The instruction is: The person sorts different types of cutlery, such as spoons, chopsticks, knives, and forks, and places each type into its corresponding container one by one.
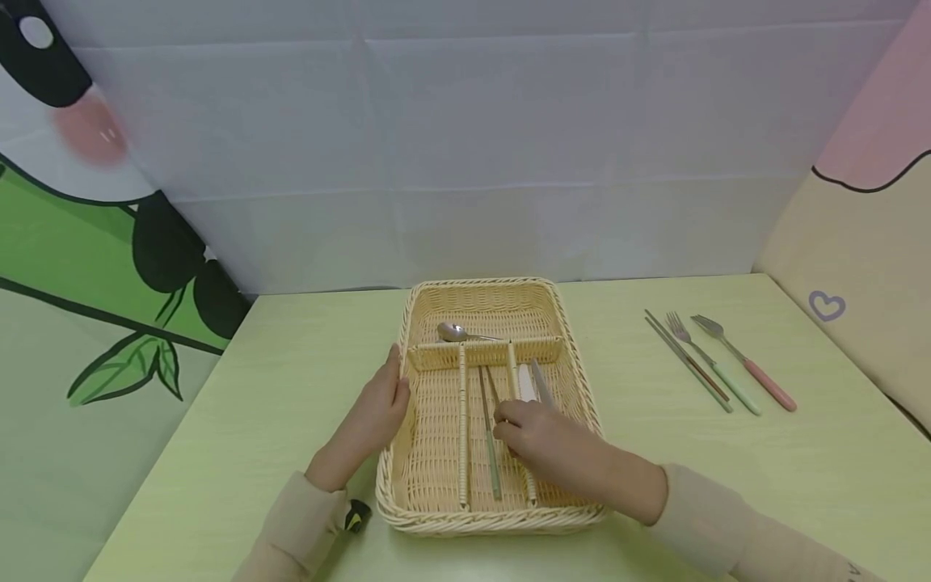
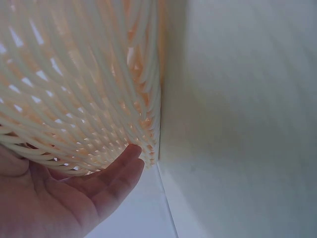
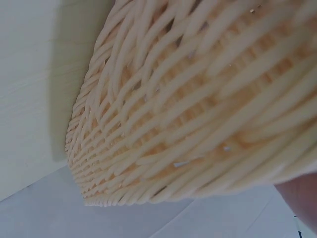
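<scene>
On the table stands a woven basket (image 1: 487,525) with dividers. My left hand (image 1: 374,408) holds its left side, its fingers (image 2: 116,186) lying along the outer weave and the thumb at the rim. My right hand (image 1: 549,444) reaches in over the right side, fingertips curled around a chopstick (image 1: 492,383) above the middle compartment; its lower part is hidden by the hand. Beside it a green-handled chopstick (image 1: 490,453) lies in the same compartment. A knife (image 1: 541,383) and a white-handled piece (image 1: 526,382) lie in the right compartment, partly covered by my hand.
A spoon (image 1: 454,332) lies in the back compartment. To the basket's right on the table are a pair of chopsticks (image 1: 687,360), a green-handled fork (image 1: 711,362) and a pink-handled fork (image 1: 743,360). A pale cloth wall (image 1: 465,162) rises behind the table.
</scene>
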Demonstrator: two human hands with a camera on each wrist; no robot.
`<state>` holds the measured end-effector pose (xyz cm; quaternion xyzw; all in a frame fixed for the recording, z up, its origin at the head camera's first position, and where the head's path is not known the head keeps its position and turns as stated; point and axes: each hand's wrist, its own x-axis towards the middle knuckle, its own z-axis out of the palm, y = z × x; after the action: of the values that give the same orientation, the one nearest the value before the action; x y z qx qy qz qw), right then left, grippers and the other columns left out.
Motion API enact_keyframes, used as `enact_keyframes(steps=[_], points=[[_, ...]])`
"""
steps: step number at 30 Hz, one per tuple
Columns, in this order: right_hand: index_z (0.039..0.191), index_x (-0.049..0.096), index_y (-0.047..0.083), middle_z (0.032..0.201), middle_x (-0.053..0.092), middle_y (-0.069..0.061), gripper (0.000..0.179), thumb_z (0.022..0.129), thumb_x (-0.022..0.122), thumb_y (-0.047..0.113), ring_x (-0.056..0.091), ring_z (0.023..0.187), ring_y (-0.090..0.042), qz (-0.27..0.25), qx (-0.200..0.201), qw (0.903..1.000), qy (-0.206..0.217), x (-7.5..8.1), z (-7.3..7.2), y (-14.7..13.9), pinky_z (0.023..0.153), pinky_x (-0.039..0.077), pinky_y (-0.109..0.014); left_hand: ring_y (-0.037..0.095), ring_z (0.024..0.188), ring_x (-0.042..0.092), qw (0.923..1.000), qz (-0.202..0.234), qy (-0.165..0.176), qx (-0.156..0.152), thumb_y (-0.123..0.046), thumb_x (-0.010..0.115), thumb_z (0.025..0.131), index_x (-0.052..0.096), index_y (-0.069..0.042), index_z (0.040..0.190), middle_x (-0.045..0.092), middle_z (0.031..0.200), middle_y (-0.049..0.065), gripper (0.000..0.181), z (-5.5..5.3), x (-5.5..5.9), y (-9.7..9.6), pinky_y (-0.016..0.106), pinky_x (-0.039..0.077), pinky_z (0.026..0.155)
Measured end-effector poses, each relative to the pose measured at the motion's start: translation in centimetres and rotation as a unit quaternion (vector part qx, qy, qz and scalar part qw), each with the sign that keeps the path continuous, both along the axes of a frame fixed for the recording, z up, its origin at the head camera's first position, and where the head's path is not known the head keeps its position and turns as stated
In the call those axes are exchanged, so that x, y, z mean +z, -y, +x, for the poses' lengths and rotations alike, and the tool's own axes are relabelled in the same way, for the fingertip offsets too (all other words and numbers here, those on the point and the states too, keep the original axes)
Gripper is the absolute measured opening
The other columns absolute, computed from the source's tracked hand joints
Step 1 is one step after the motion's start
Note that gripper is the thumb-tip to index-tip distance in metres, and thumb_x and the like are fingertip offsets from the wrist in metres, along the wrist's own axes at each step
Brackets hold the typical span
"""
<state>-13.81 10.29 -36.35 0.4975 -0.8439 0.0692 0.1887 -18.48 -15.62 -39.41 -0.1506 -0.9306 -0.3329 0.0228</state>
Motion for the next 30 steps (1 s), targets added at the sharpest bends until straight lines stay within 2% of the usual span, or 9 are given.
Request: enact_keyframes(steps=[5,10,18,23,30], points=[[0.090,0.068,0.008,0.102,0.063,-0.002,0.015,0.076,0.070,0.005,0.061,0.091,-0.013,0.045,-0.001,0.9990,0.007,0.04,0.12,0.06,0.079,0.049,-0.023,0.042,0.135,0.019,1.0000,0.002,0.005,0.001,-0.011,0.031,0.098,0.001,0.012,0.142,0.016,0.145,0.033,0.058,-0.05,-0.03,0.07,0.054,0.025,0.106],[0.095,0.068,0.009,0.106,0.063,-0.001,0.020,0.076,0.069,0.004,0.060,0.096,-0.013,0.085,0.003,0.9960,0.027,0.18,0.17,0.11,0.087,0.048,-0.025,0.041,0.135,0.020,1.0000,0.004,0.007,-0.001,-0.011,0.031,0.098,0.000,0.012,0.142,0.016,0.146,0.032,0.058,-0.02,0.02,0.08,0.054,0.026,0.106],[0.085,0.068,0.014,0.091,0.063,0.005,0.014,0.076,0.070,0.004,0.059,0.084,-0.009,0.139,0.014,0.9902,0.013,0.03,0.28,0.00,0.083,0.048,-0.022,0.040,0.135,0.020,1.0000,0.004,0.007,0.001,-0.011,0.032,0.098,0.001,0.011,0.142,0.016,0.146,0.032,0.059,0.00,0.01,0.11,0.053,0.027,0.106],[0.085,0.068,0.014,0.090,0.064,0.005,0.013,0.076,0.069,0.004,0.060,0.086,-0.009,0.134,0.021,0.9908,0.001,0.03,0.23,-0.06,0.085,0.048,-0.023,0.040,0.135,0.019,0.9999,0.007,0.010,0.001,-0.011,0.032,0.098,0.001,0.011,0.142,0.015,0.146,0.031,0.059,0.05,0.07,0.11,0.053,0.026,0.106],[0.090,0.068,0.012,0.097,0.066,0.002,0.018,0.075,0.069,0.001,0.060,0.092,-0.012,0.091,0.018,0.9952,-0.029,0.19,0.00,-0.52,0.085,0.049,-0.026,0.041,0.135,0.020,1.0000,0.006,0.003,0.000,-0.010,0.031,0.098,0.001,0.012,0.142,0.015,0.146,0.032,0.058,0.00,-0.02,0.06,0.053,0.026,0.106]])
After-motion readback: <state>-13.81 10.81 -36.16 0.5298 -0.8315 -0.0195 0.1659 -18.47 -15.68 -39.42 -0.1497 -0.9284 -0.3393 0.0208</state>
